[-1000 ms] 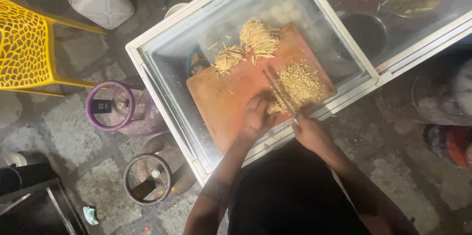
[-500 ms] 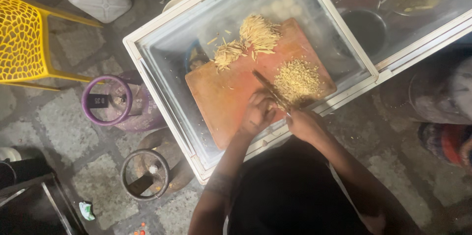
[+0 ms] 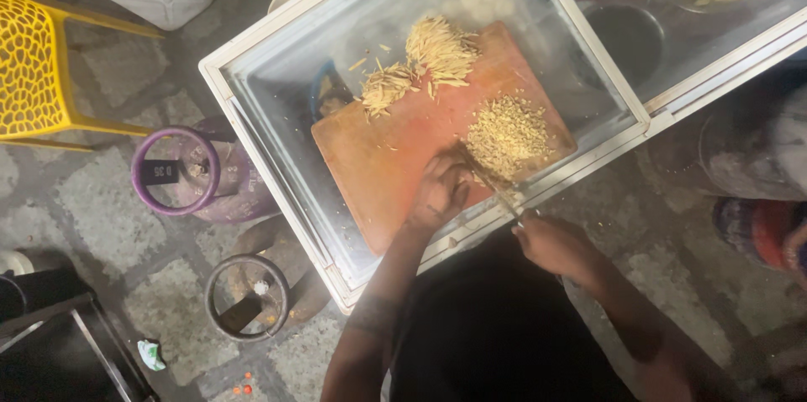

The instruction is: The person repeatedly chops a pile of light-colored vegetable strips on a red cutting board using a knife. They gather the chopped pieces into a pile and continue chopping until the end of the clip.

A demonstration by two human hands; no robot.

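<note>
Right hand (image 3: 551, 242) grips the knife (image 3: 483, 179) by its handle; left hand (image 3: 439, 192), fingers curled, presses on the cutting board (image 3: 378, 158) beside the chopped pile (image 3: 507, 134). Those light, loose bits would likely scatter easily.

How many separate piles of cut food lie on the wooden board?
3 piles on the wooden board: a chopped pile beside the knife, a large strip pile at the far edge, a smaller strip pile beside it. Some bits may lie hidden under the hands.
</note>
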